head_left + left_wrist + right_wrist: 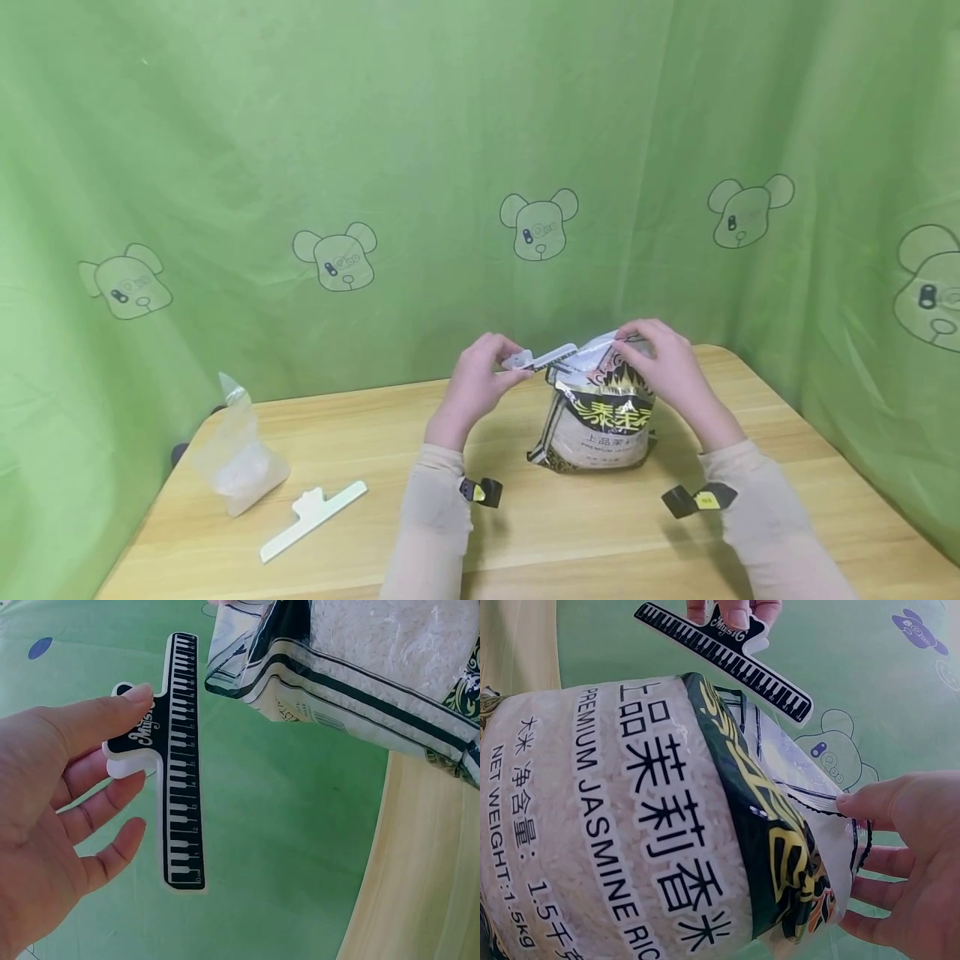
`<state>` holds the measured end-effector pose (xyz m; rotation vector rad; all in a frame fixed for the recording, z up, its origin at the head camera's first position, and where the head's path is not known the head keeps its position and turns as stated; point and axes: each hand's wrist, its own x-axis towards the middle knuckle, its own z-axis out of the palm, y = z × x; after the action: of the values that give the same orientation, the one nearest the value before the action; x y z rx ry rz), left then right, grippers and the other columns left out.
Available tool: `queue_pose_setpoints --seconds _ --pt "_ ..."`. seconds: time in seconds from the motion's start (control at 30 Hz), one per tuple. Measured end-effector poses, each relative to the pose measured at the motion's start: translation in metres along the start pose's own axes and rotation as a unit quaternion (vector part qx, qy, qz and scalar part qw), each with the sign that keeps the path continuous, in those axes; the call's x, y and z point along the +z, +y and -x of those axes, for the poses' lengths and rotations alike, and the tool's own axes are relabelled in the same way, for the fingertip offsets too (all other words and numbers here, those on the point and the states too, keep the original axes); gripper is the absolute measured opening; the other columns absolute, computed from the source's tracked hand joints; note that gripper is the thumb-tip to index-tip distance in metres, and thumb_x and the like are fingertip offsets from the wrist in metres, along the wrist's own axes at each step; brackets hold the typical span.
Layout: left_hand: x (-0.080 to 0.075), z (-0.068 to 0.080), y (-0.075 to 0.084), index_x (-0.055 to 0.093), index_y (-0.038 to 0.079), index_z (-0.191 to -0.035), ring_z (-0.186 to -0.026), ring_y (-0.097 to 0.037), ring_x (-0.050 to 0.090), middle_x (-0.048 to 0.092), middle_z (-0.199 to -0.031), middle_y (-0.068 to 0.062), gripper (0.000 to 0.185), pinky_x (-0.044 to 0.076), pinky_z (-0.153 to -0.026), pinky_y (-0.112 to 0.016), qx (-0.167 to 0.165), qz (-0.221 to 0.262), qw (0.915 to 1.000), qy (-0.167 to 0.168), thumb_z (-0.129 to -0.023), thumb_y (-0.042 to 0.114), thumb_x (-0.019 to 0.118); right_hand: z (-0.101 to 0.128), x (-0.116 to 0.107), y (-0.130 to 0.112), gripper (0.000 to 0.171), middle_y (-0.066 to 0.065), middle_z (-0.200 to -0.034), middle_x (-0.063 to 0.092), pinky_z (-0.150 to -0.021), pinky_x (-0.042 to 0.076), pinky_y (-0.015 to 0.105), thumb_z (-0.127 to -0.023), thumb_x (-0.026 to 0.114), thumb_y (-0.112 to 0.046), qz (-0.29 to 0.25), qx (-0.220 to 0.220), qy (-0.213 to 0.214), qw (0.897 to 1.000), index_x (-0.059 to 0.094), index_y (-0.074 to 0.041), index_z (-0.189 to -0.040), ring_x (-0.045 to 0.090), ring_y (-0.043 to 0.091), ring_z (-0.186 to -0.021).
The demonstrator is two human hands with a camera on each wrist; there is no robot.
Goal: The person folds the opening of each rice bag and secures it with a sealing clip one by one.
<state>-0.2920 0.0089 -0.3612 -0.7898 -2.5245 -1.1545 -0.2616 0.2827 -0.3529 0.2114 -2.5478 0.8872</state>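
The left hand pinches the handle of a piano-key clip between thumb and fingers, its bar held just beside the top of the rice bag. The right hand pinches the bag's clear top edge; the bag stands on the wooden table below both hands. Well off to the left lie a white clip and a clear plastic bag
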Motion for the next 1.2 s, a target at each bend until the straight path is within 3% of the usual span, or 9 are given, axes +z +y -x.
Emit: queue_pose_setpoints --seconds 0.33,0.5,1.2 --pt "0.003 0.0 -0.003 0.068 0.012 -0.095 -0.089 -0.014 0.059 0.066 -0.091 0.0 0.021 0.051 -0.08 -0.026 0.067 -0.024 0.9967 0.039 -0.08 0.022 0.078 -0.001 0.001 0.0 0.027 0.026 -0.13 0.056 -0.102 0.033 0.07 -0.097 0.059 -0.024 0.001 -0.001 0.002 1.0 0.061 -0.002 -0.112 0.048 0.046 -0.124" --pt "0.004 0.0 -0.003 0.069 0.011 -0.093 -0.087 -0.015 0.059 0.067 -0.088 0.0 0.02 0.051 -0.078 -0.025 0.08 -0.035 0.9947 0.053 -0.079 0.021 0.079 -0.001 0.001 0.0 0.027 0.026 -0.129 0.056 -0.102 0.033 0.07 -0.097 0.059 -0.025 0.002 -0.003 0.002 1.0 0.062 -0.002 -0.111 0.049 0.046 -0.123" --pt "0.017 -0.002 -0.004 0.069 0.012 -0.094 -0.086 -0.015 0.058 0.066 -0.09 0.0 0.022 0.049 -0.076 -0.023 0.034 -0.023 0.9991 0.014 -0.08 0.026 0.078 -0.001 0.002 -0.001 0.026 0.026 -0.128 0.057 -0.104 0.032 0.069 -0.097 0.059 -0.022 -0.001 -0.01 0.004 1.0 0.062 -0.001 -0.111 0.049 0.046 -0.123"
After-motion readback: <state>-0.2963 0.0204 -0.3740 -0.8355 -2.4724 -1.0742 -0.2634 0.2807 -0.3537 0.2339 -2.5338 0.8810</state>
